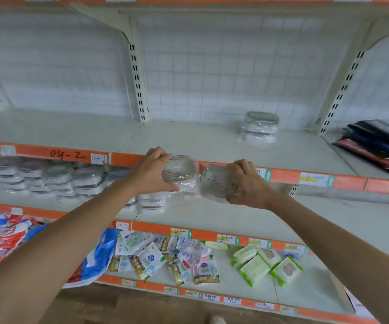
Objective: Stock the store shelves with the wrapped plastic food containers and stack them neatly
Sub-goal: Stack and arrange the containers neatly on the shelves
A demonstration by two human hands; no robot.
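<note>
My left hand (152, 170) grips a wrapped clear plastic container (181, 170) held level in front of the upper shelf's orange edge. Just to its right, my right hand (247, 183) grips a second wrapped container (213, 178), tilted on its side. On the upper shelf (189, 141), a small stack of wrapped containers (260, 128) stands near the back wall. The shelf below holds several stacks of wrapped containers (48, 181) at the left, and another stack (151, 201) sits under my left hand.
Dark flat packs (380, 143) lie at the upper shelf's right end. The lowest shelf carries small sachets (165, 258), green wipe packs (266, 263) and red and blue bags (6, 235). Slotted uprights (137, 83) divide the bays. Orange price strips edge each shelf.
</note>
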